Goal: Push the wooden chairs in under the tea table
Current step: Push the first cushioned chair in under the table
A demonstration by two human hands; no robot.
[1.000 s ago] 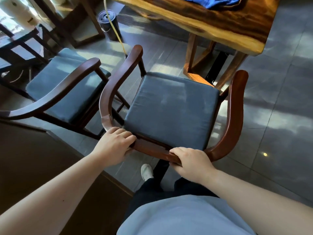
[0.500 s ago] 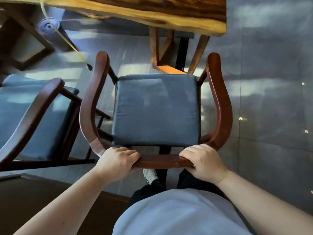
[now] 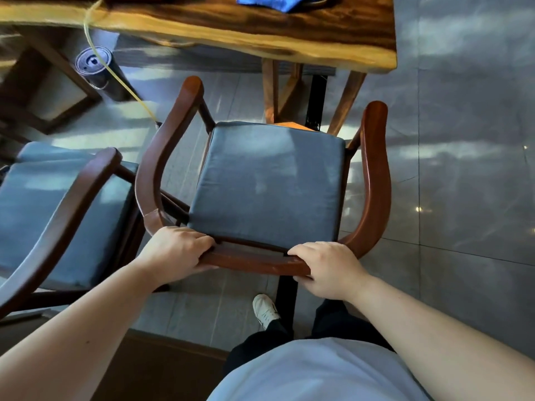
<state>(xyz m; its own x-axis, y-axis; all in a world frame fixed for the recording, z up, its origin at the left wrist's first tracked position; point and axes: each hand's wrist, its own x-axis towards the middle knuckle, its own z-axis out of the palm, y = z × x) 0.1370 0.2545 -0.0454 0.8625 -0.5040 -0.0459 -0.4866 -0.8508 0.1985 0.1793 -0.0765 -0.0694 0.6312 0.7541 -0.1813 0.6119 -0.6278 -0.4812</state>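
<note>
A wooden chair (image 3: 376, 180) with a curved reddish back rail and a dark grey cushion stands directly in front of me, facing the tea table (image 3: 260, 33), a thick live-edge wooden slab. The seat's front edge reaches the table's legs, and the chair is outside the tabletop. My left hand (image 3: 176, 250) grips the back rail on its left side. Farther right on that rail, my right hand (image 3: 327, 267) is closed on it. A second wooden chair (image 3: 66, 198) with the same cushion stands to the left, close beside the first.
The table's wooden and black legs (image 3: 315, 99) stand just beyond the seat. A black cylindrical bin (image 3: 95, 68) with a yellow tube (image 3: 121, 82) sits under the table at left. A blue cloth (image 3: 278, 2) lies on the tabletop. Grey tiled floor (image 3: 463, 169) is open to the right.
The chair has swung from an angled position to face the table squarely and sits closer to it. Both hands have kept their grip on the back rail.
</note>
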